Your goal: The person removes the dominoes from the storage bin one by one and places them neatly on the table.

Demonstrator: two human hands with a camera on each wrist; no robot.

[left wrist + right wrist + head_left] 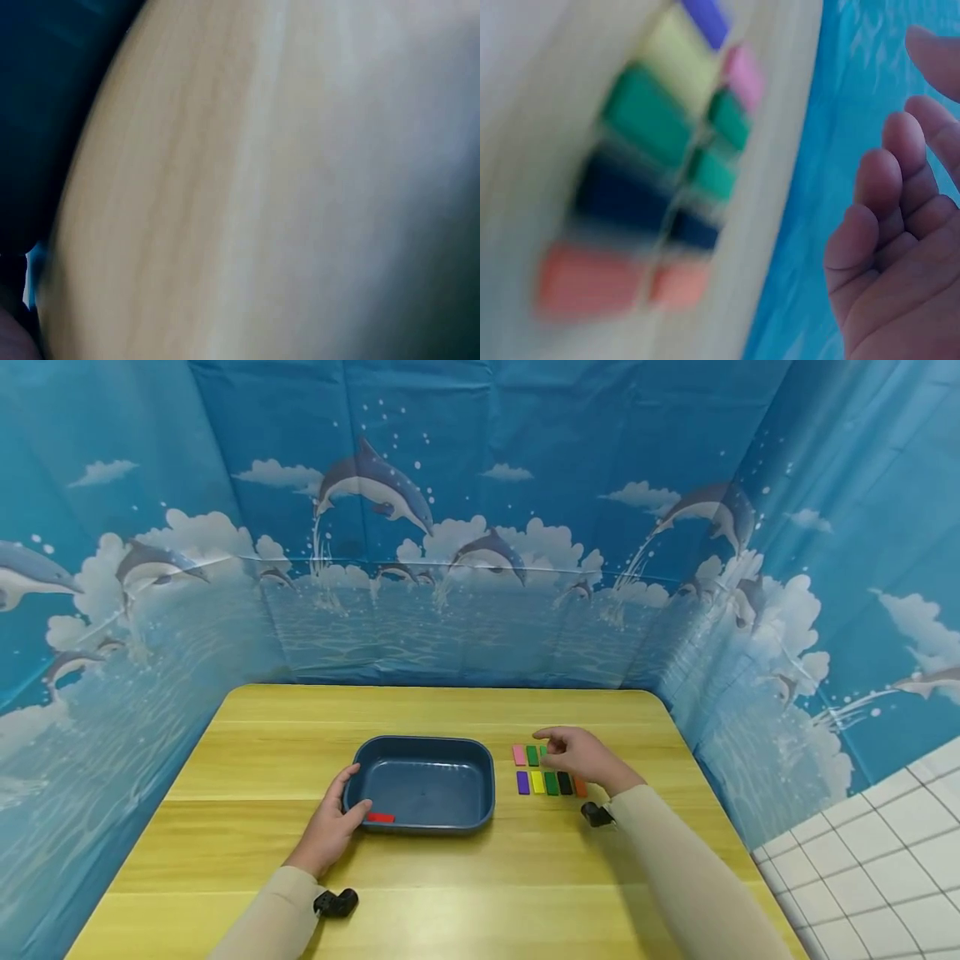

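Observation:
A dark blue plastic basin (423,831) stands on the table, with a red flat block (381,817) in its front left corner. My left hand (330,827) grips the basin's left end, fingers along the side and thumb over the front corner. My right hand (581,756) hovers over two rows of coloured flat blocks, fingers loosely bent and holding nothing. In the front row lie purple (522,782), yellow (537,782), green (551,783), black (565,783) and orange (581,787) blocks. Pink (519,755) and green (532,755) ones show behind; the hand hides others there.
The yellow wood-grain table (442,893) ends at a rounded far edge. Blue dolphin-print curtains (480,635) hang behind it and at both sides. White tiles (885,852) show at the lower right. A small black device sits at each wrist.

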